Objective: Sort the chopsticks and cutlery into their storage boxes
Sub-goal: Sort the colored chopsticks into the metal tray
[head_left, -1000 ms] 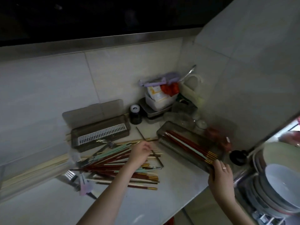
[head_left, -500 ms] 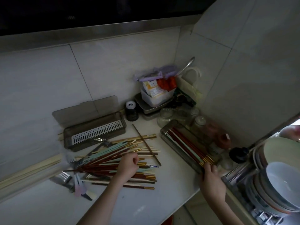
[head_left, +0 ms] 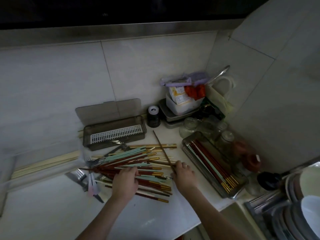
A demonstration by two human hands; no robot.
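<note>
Chopsticks lie in a loose heap on the white counter, red-brown ones with gold tips mixed with pale green ones, right under the left hand. Off past the right hand, on its outer side, sits a clear storage box holding a neat row of red chopsticks and one pale green one, gold tips toward the counter's edge. Beyond the left hand, against the wall, a second grey box stands with its lid tipped up behind it; inside is a white slotted tray and what looks like a few metal pieces at the front, too dim to name. Forks lie to the outer side of the left hand, at the heap's far end.

Both forearms reach in from the near edge. The left hand rests palm down on the heap, fingers curled over several sticks. The right hand, a ring on one finger, has its fingers bent around a long brown chopstick that slants away toward the wall, crossing over the heap.
</note>
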